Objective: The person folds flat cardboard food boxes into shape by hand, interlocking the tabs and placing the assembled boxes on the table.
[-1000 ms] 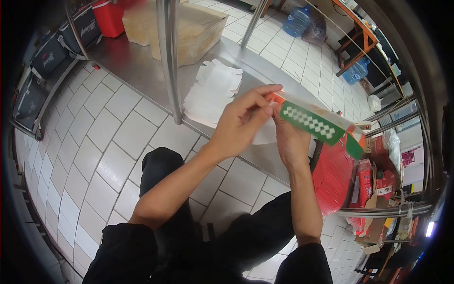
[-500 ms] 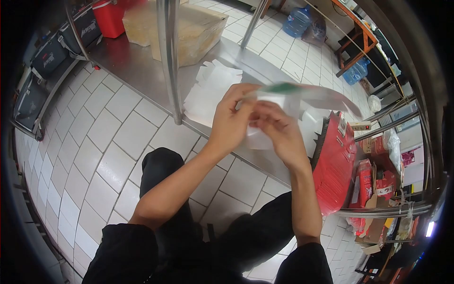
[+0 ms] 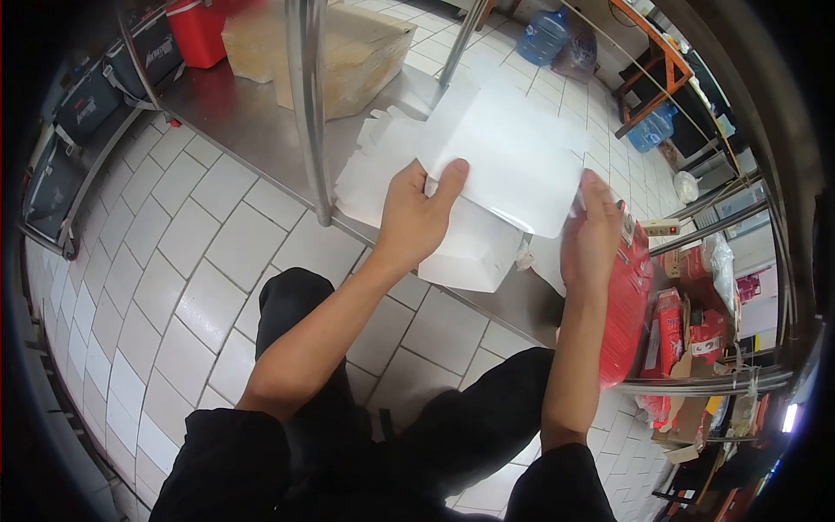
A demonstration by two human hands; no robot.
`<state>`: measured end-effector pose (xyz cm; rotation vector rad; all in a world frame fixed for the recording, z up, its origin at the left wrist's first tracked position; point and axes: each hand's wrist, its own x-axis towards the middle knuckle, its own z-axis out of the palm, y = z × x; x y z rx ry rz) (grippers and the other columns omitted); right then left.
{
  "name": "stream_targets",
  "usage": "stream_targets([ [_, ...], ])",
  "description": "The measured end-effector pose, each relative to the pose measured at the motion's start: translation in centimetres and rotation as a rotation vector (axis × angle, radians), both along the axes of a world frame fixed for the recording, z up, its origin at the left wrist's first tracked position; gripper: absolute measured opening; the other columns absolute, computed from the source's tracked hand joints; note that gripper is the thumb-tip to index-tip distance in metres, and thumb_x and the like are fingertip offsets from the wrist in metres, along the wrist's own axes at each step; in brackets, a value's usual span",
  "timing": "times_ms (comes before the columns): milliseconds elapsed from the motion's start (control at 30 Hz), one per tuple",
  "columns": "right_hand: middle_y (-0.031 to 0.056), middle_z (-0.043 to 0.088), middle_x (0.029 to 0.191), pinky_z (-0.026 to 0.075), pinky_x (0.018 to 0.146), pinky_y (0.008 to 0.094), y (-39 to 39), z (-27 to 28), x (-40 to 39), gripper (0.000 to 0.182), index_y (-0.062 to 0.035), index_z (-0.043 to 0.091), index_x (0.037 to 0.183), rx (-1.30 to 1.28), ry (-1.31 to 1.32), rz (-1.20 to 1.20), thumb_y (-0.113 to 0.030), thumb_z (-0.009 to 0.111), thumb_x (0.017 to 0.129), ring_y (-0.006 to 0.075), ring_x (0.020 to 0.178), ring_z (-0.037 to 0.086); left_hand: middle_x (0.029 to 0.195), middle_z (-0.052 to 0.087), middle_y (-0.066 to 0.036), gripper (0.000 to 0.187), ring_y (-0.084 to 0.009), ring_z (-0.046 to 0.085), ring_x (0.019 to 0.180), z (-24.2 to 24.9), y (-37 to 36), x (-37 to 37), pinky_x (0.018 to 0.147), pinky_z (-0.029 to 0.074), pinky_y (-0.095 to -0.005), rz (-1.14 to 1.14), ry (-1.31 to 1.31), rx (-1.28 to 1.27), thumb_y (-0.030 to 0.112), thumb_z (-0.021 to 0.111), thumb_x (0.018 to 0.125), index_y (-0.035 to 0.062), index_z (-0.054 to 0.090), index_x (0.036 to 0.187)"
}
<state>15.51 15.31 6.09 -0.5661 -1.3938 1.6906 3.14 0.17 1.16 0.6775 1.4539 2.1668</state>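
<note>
Head camera, from the left edge: grey cooler boxes (image 3: 87, 103) on a low rack (image 3: 97, 172), then a red cooler (image 3: 196, 33) at the far end of a steel shelf (image 3: 248, 143). Past an upright metal post (image 3: 309, 130), a taped brown box (image 3: 344, 65) on that same shelf. Next, flat white card pieces (image 3: 370, 165), just beyond the left hand (image 3: 416, 213). With that hand, pinching the near left edge of a white carton (image 3: 513, 148), thumb on top and fingers bent beneath. Held over the shelf's near side (part-folded, by the look of it), with a broad plain panel facing up and another white section (image 3: 470, 265) below the near edge. Farther right, the right hand (image 3: 596, 230), raised, fingers upward at the carton's right edge; cannot tell whether grasping or merely beside it. Partly behind, a glossy red bundle (image 3: 624, 300); farther on, a power strip (image 3: 661, 228) and red packages (image 3: 665, 331).
</note>
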Motion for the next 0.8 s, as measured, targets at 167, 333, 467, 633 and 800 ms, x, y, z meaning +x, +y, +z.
stream_targets([
  [167,0.0109,0.06,0.117,0.042,0.099,0.0351,-0.9,0.2,-0.4,0.04,0.0054,0.053,0.121,-0.187,0.072,0.162,-0.028,0.051,0.1,0.0216,0.11,0.056,0.095,0.067,-0.006,0.034,-0.0101,0.058,0.087,-0.1,-0.2,-0.6,0.078,0.047,-0.0265,0.053,0.043,0.028,0.027,0.057,0.098,-0.0035,0.062,0.111],
  [333,0.0089,0.059,0.119,0.041,0.1,0.0336,-0.7,0.1,-0.3,0.032,0.0007,0.056,0.117,-0.272,0.187,0.345,-0.025,0.049,0.1,0.0198,0.112,0.055,0.1,0.063,-0.008,0.028,-0.0137,0.058,0.089,-0.7,0.5,-1.1,0.078,0.047,-0.0287,0.133,0.232,0.027,0.02,0.062,0.094,-0.0033,0.059,0.11],
  [467,0.0074,0.062,0.113,0.045,0.094,0.0323,-0.9,-0.6,-0.2,0.023,-0.0015,0.057,0.113,-0.216,0.191,0.351,-0.018,0.048,0.099,0.0187,0.105,0.059,0.101,0.061,-0.008,0.026,-0.0163,0.057,0.084,-1.4,1.1,-1.3,0.078,0.047,-0.0309,0.873,0.629,-0.133,0.016,0.065,0.091,-0.0023,0.057,0.107],
  [633,0.0069,0.064,0.1,0.048,0.079,0.0301,-2.7,-0.5,-0.8,0.01,-0.003,0.062,0.099,0.811,-0.141,0.167,-0.002,0.061,0.089,0.0197,0.088,0.06,0.099,0.061,-0.006,0.026,-0.017,0.057,0.083,-0.2,-0.2,-0.8,0.079,0.047,-0.0314,-0.034,0.065,0.256,0.023,0.06,0.094,0.0014,0.055,0.107],
  [800,0.0071,0.062,0.098,0.047,0.076,0.0298,-3.1,-1.5,-1.3,0.008,-0.0027,0.063,0.092,1.146,-0.118,0.129,-0.002,0.067,0.085,0.0198,0.087,0.06,0.097,0.063,-0.005,0.023,-0.0129,0.06,0.09,1.4,-1.3,-1.1,0.08,0.05,-0.0311,-0.221,-0.358,0.206,0.024,0.057,0.097,0.0028,0.059,0.104],
])
